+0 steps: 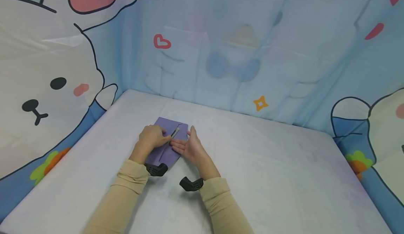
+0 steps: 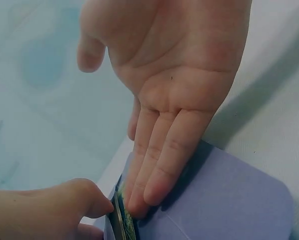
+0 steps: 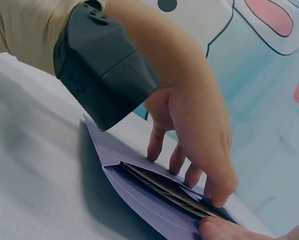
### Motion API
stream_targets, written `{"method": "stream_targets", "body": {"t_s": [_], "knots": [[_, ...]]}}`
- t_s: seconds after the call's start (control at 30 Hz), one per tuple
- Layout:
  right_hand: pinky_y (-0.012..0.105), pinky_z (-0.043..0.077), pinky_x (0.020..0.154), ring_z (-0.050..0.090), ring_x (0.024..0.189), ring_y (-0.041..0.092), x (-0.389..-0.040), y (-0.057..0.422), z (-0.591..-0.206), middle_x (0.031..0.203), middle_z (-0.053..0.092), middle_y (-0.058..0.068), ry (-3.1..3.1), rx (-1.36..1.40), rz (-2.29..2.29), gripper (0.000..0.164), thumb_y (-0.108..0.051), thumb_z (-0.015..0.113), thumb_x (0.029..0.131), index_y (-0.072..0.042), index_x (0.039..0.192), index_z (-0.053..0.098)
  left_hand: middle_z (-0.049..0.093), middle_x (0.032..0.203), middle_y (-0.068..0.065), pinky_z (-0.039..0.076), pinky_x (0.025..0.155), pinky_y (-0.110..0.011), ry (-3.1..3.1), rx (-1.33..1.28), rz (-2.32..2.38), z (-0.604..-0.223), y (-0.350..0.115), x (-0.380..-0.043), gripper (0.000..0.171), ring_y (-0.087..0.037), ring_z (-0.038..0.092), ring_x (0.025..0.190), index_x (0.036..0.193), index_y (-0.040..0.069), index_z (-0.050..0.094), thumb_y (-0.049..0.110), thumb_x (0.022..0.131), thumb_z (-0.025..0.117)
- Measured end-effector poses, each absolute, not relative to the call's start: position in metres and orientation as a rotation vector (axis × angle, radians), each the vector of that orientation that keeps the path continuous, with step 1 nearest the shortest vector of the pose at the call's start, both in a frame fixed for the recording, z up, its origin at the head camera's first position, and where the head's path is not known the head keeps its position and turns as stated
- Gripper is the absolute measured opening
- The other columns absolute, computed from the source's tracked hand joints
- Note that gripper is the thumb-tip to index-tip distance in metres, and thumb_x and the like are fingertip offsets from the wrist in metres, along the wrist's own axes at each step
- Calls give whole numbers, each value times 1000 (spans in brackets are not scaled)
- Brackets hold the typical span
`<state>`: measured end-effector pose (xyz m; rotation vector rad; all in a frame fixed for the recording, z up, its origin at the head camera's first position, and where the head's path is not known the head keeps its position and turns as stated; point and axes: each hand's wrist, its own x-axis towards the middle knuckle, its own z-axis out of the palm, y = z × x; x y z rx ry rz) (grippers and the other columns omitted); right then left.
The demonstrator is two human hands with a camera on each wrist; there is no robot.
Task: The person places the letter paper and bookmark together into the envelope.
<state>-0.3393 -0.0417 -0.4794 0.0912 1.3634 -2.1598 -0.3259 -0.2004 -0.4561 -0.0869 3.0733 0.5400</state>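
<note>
A purple envelope lies on the white table, its slit parted. Inside sits a thin stack of printed paper slips, their edges showing in the opening. My left hand holds the envelope at one side of the slit, thumb at the opening and the other fingertips down on the paper. From the other side my right hand reaches in with straight fingers together, palm facing up in the left wrist view. Its fingertips touch the envelope right beside the slips, and its thumb stands apart.
The table has a pale cloth cover. Blue printed curtains with cartoon figures enclose it at the back and both sides. Black wrist cameras hang below both wrists, close above the tabletop.
</note>
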Motion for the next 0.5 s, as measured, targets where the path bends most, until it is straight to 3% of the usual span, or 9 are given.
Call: {"method": "stream_targets", "body": {"t_s": [0.5], "knots": [[40,33,104,40,126,34,-346,-44,-488,137,35,29,1261,111,-2328,73,-61,18,90,-19,144,-7,62,115,-14,40,93,-46,3038,-1,458,-456,-196,-328,47,-37,52,111,112,8,64,38,77,59]]}}
